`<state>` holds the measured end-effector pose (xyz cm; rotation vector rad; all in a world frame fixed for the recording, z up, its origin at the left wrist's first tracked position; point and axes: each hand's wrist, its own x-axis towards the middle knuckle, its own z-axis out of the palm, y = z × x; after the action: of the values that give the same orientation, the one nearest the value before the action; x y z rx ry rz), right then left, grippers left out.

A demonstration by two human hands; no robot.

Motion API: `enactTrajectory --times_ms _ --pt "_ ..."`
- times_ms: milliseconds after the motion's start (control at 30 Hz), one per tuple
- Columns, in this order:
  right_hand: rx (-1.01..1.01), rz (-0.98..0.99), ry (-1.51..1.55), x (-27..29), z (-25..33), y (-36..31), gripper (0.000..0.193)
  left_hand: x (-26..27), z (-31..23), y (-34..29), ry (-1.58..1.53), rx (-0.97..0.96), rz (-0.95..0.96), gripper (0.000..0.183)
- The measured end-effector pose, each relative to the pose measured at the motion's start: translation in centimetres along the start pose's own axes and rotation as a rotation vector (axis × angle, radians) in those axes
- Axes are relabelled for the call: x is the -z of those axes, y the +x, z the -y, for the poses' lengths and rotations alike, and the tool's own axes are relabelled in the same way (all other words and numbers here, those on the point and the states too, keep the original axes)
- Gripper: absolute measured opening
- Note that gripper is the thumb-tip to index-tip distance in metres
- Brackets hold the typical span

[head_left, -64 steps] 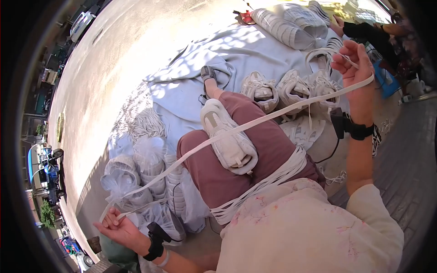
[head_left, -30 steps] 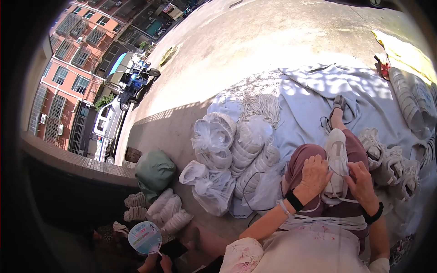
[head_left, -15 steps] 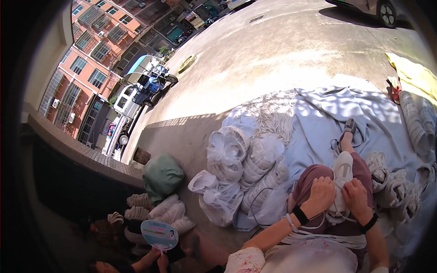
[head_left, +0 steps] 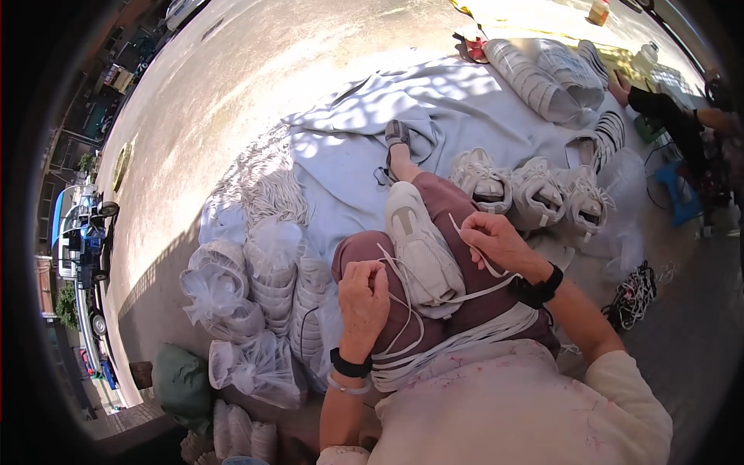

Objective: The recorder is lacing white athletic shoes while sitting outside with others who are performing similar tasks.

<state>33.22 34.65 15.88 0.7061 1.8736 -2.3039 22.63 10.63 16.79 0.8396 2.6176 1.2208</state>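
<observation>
A white sneaker (head_left: pixel 422 252) lies across my thighs, its toe pointing away from me. A pale shoelace (head_left: pixel 484 294) runs loose from it to both sides. My left hand (head_left: pixel 363 306) is closed left of the shoe, fingertips pinched at a lace whose end sticks up beside them. Over my right thigh, my right hand (head_left: pixel 498 246) pinches the other lace part, its tip poking out beyond the fingers. More white laces (head_left: pixel 465 333) are bundled over my lap at the waist. Several white sneakers (head_left: pixel 537 194) stand in a row to the right.
A pale blue cloth (head_left: pixel 341 174) covers the ground ahead, with a pile of laces (head_left: pixel 271 182) on it. Bagged shoe stacks (head_left: pixel 271 271) stand at left, others (head_left: pixel 535 77) far right. Tangled cords (head_left: pixel 632 298) and another person's arm (head_left: pixel 674 116) are at right.
My view has swung right. Both hands have moved from close on the shoe out to its two sides, drawing lace ends apart. The person with the fan has left view.
</observation>
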Motion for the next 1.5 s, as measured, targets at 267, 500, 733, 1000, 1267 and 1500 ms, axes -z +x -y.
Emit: enactTrajectory --times_ms 267,500,733,1000,1267,1500 --pt "0.055 -0.028 -0.253 1.0 -1.9 -0.8 0.011 -1.6 -0.7 1.6 0.398 -0.159 0.045 0.014" --pt "0.508 -0.153 -1.072 -0.6 -3.8 -0.6 0.018 -2.0 -0.3 1.7 0.526 -0.198 0.06 0.013" --pt "0.52 -0.017 -1.399 -0.8 -4.7 0.4 0.008 -0.2 -0.6 1.7 0.185 0.036 0.112 0.007" --pt "0.558 -0.092 -1.202 0.5 -4.8 0.3 0.009 3.4 -2.4 -1.0 -0.695 0.315 0.072 0.005" --pt "0.477 -0.004 -1.207 -1.1 -4.9 -0.6 0.009 -1.2 -0.9 1.8 -0.117 -0.221 -0.007 0.016" --pt "0.53 -0.182 -0.812 -0.1 -3.2 0.7 0.01 -2.2 -3.3 3.3 0.204 -0.076 0.348 0.011"
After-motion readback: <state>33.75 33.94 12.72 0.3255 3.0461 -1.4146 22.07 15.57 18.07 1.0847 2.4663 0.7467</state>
